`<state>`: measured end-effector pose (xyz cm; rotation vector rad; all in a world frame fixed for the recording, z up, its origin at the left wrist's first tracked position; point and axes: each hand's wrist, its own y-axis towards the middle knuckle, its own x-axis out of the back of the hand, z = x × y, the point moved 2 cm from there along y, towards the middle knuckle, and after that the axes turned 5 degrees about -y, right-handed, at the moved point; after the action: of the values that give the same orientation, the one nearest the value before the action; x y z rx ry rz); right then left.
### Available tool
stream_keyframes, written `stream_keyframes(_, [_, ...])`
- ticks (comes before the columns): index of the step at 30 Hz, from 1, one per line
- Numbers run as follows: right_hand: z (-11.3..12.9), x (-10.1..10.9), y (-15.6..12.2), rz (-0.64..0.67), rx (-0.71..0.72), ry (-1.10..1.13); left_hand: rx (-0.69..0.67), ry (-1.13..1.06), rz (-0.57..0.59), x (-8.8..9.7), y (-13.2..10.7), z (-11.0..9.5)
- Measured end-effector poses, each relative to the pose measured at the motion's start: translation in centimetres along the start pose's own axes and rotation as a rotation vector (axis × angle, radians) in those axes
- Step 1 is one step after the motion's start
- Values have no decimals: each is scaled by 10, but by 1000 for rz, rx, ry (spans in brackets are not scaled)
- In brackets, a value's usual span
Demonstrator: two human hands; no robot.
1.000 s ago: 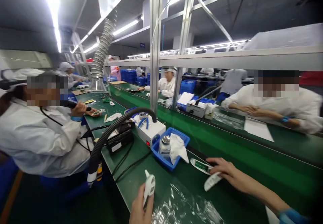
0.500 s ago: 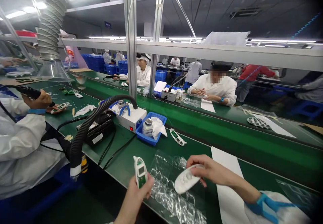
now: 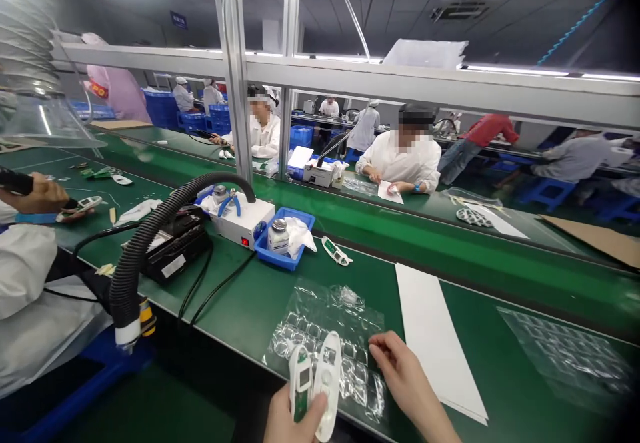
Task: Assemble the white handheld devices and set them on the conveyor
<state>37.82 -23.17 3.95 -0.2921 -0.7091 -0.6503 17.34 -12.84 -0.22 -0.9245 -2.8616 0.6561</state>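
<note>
So my left hand [image 3: 295,424] is down at the bottom of the view, wrapped around two pieces at once: a white casing half with a green board [image 3: 301,383] in it, and a white shell [image 3: 327,380] right beside it, both standing pretty much upright and touching each other. Grip's firm, fingers closed around them, though the pieces hide part of the hand. My right hand [image 3: 403,376] has nothing in it, fingers loosely spread, right at the edge of a clear blister sheet [image 3: 320,323]. Can't tell if the fingertips are actually touching it.

The sheet lies on the green bench [image 3: 250,323], with a white paper strip [image 3: 430,343] just to the right and a second blister sheet [image 3: 560,356] farther over. Up ahead there's a blue bin [image 3: 283,253] holding a bottle [image 3: 279,236] and a white cloth [image 3: 301,235], with a loose white casing [image 3: 335,251] just beside it. Next to that is a white box [image 3: 243,224] with blue pliers [image 3: 229,204] on top. Over on the left, a co-worker's hand [image 3: 43,193] grips a black soldering iron [image 3: 15,180].
</note>
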Motion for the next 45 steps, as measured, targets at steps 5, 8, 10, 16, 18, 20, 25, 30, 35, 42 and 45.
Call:
stream_keyframes(5, [-3,-16,-7,-55,32,-168,-50,145,42,-16,-2,-20])
stream_keyframes(8, [2,-19,-8,-116,18,-142,-51,216,12,-20,-2,-19])
stream_keyframes(10, [0,-20,-10,-140,9,-98,-49,232,-7,-21,-2,-16])
stream_keyframes(16, [-10,-27,-22,-220,128,60,-22,247,-29,-22,-1,-13])
stream_keyframes(18, [-11,-25,-23,-250,158,120,-17,246,-25,-21,-1,-14])
stream_keyframes(20, [-11,-21,-22,-259,141,187,-6,237,-16,-20,-1,-13])
stream_keyframes(25, [0,-5,-20,-227,13,368,44,151,5,-20,-4,-16])
stream_keyframes(30, [35,-16,-23,-65,33,436,54,108,7,-25,-12,-26])
stream_keyframes(35, [52,-32,-19,-60,40,403,-3,95,8,-24,-10,-24])
stream_keyframes(42, [51,-38,-15,-52,55,280,-135,140,-18,-13,0,-2])
stream_keyframes(45, [48,-44,-17,-20,30,293,-128,122,-57,-9,2,4])
